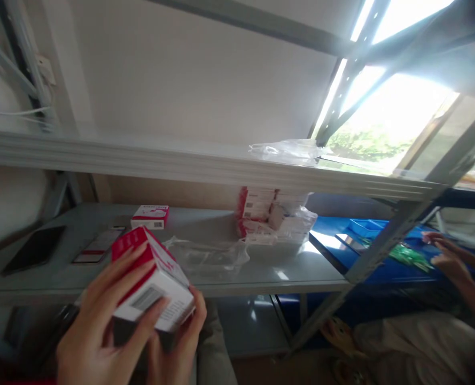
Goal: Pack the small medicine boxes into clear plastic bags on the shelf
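Observation:
A red and white cardboard box (163,286) with barcode labels is held tilted in front of the shelf. My left hand (101,318) wraps its fingers over the red side, with the thumb along the lower white face. My right hand (183,334) grips the same box from below and at its right edge. Behind it on the shelf lies a smaller-looking white and red box (150,216). Just right of the held box is a crumpled clear plastic bag (209,255).
On the grey shelf (277,262) are a black flat object (34,248), a flat red-and-white item (99,246) and red-white boxes in clear plastic (259,211). An upper shelf edge (181,166) crosses above. At right, another person's hands (445,254) are near green items (411,256).

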The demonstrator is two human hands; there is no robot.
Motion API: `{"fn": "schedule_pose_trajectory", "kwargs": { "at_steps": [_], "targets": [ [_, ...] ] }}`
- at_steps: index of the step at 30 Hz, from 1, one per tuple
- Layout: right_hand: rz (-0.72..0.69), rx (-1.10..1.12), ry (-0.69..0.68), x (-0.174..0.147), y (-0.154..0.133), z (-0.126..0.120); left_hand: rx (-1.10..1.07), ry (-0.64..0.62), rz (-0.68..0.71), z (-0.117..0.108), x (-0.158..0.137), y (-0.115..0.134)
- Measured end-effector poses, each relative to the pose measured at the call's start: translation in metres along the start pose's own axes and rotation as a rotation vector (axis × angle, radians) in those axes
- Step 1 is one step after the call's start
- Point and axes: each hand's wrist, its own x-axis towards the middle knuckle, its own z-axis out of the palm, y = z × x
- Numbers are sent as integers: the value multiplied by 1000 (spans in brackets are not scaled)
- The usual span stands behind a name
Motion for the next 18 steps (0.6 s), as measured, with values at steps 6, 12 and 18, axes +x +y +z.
{"fn": "schedule_pose_trajectory", "kwargs": {
  "at_steps": [6, 12, 18],
  "targets": [
    [-202, -4, 101, 33, 18, -64, -49, -67, 204, 30, -30, 35],
    [-349, -324, -151, 91, 7, -117, -24, -148, 173, 56, -13, 20],
    [-358, -536, -379, 154, -13, -134, -120, -473, 155, 67, 20, -18]
  ]
}}
